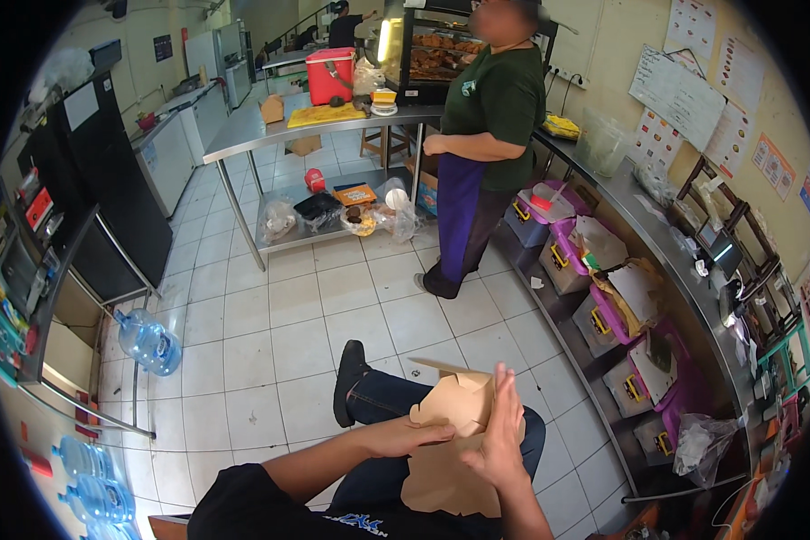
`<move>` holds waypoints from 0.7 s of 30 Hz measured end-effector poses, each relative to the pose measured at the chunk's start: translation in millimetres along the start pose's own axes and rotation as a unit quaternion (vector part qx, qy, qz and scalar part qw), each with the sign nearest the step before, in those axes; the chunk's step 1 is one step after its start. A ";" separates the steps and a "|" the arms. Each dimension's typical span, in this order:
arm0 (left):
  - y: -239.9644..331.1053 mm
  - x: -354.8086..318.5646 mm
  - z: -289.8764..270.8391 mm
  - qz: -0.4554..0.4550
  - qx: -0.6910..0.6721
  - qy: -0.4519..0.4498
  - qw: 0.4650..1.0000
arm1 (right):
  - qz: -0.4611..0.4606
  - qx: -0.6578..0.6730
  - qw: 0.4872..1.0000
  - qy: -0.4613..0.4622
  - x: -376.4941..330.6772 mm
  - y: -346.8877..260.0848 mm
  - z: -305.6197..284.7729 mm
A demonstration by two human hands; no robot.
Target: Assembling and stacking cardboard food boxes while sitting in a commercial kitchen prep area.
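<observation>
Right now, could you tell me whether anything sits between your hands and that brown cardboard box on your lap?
Nothing visible does: the left hand and the right hand both already touch the brown cardboard box.

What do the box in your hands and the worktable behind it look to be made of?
The box looks like brown kraft paperboard: matte, uniform tan, with thin folded flaps. The left hand and right hand press its sides. The worktable looks like stainless steel: grey, lightly reflective top on slim metal legs.
</observation>
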State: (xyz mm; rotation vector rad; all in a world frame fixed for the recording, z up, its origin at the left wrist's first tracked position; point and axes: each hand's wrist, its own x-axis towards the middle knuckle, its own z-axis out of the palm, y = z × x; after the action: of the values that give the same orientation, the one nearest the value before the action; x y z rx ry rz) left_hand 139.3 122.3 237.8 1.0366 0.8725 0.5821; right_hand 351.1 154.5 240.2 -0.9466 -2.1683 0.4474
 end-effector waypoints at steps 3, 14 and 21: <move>-12.1 3.8 -6.5 0.014 -0.007 -0.042 0.999 | 0.015 0.071 0.997 0.011 -4.2 -0.4 5.5; -10.9 2.0 5.2 0.118 -0.243 -0.021 0.962 | -0.030 -0.116 0.990 0.070 -0.1 -7.2 4.2; -8.1 1.3 7.8 0.075 -0.224 0.019 0.971 | -0.085 -0.102 0.990 0.049 4.7 0.3 -5.4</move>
State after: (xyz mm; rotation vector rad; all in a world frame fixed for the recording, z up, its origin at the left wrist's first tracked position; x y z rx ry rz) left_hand 146.7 116.1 231.8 0.6830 0.6565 0.8839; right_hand 352.9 158.3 245.9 -0.8627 -2.2121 0.0957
